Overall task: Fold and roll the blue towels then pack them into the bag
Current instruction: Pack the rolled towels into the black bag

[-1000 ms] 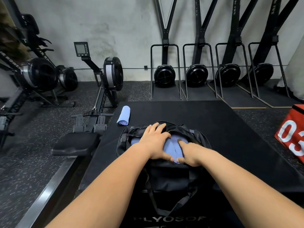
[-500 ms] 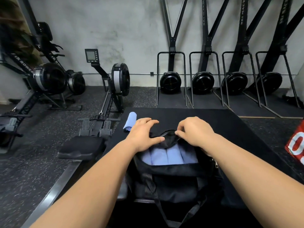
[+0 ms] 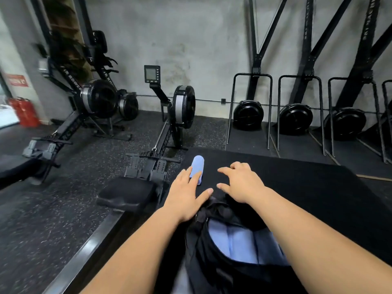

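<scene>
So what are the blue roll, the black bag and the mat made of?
Blue roll: soft matte cloth, likely towelling; rounded, no sheen.
Black bag: limp fabric, perhaps nylon; it slumps and creases.
Mat: dull black, perhaps rubber or foam; flat, unshiny.

The bag (image 3: 199, 255) sits at lower centre on the mat (image 3: 307, 181), towels (image 3: 239, 245) inside it. Above it in the frame lies a rolled towel (image 3: 198, 164), the left hand (image 3: 186, 198) seemingly on its near end, the right hand (image 3: 241, 183) just right. A rowing machine (image 3: 169, 124) stands at centre left
</scene>
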A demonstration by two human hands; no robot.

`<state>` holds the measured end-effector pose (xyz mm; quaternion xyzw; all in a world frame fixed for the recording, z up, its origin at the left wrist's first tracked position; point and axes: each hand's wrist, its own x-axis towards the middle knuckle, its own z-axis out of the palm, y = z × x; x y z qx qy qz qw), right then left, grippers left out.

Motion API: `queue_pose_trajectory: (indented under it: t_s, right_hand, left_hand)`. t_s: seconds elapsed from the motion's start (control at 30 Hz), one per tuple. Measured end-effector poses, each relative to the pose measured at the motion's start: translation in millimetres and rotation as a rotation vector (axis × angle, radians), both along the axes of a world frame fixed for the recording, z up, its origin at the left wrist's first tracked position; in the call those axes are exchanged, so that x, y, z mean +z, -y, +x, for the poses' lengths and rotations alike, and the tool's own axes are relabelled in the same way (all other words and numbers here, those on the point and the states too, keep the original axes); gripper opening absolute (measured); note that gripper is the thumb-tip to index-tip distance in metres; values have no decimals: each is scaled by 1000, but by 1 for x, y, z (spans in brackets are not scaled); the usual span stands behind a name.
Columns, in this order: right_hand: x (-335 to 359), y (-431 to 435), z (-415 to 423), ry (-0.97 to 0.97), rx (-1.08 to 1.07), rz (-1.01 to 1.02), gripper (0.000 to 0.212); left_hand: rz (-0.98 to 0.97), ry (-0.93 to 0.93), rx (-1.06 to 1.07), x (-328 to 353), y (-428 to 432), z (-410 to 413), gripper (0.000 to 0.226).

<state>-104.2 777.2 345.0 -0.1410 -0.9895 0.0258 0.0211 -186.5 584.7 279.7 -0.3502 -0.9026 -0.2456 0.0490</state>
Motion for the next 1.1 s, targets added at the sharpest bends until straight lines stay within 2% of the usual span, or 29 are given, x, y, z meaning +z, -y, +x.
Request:
queue_pose_trajectory:
  t_s: [0.17, 0.3, 0.5, 0.63, 0.9, 1.0, 1.1]
  right_hand:
    - [-22, 7, -56, 94, -21, -67, 68]
    - [-40, 8, -96, 183, -30, -121, 69]
    - [-73, 14, -146, 290, 16, -245, 71]
    - [-94, 17, -172, 252, 26, -316, 69]
    - [-115, 26, -179, 179, 13, -321, 61]
    - [-98, 25, -164, 95, 1, -349, 55]
    - [-76, 23, -139, 29, 10, -368, 55]
  left_hand:
    - [-34, 36, 82, -36, 15, -27, 92]
    - [-43, 103, 111, -66, 19, -41, 84]
    - [-139, 135, 171, -110, 17, -51, 86]
    - [-191, 44, 220, -122, 11, -48, 92]
    - [-214, 30, 228, -127, 13, -49, 88]
    - [-203, 88, 201, -125, 16, -51, 88]
    - [-32, 221, 163, -112, 19, -59, 81]
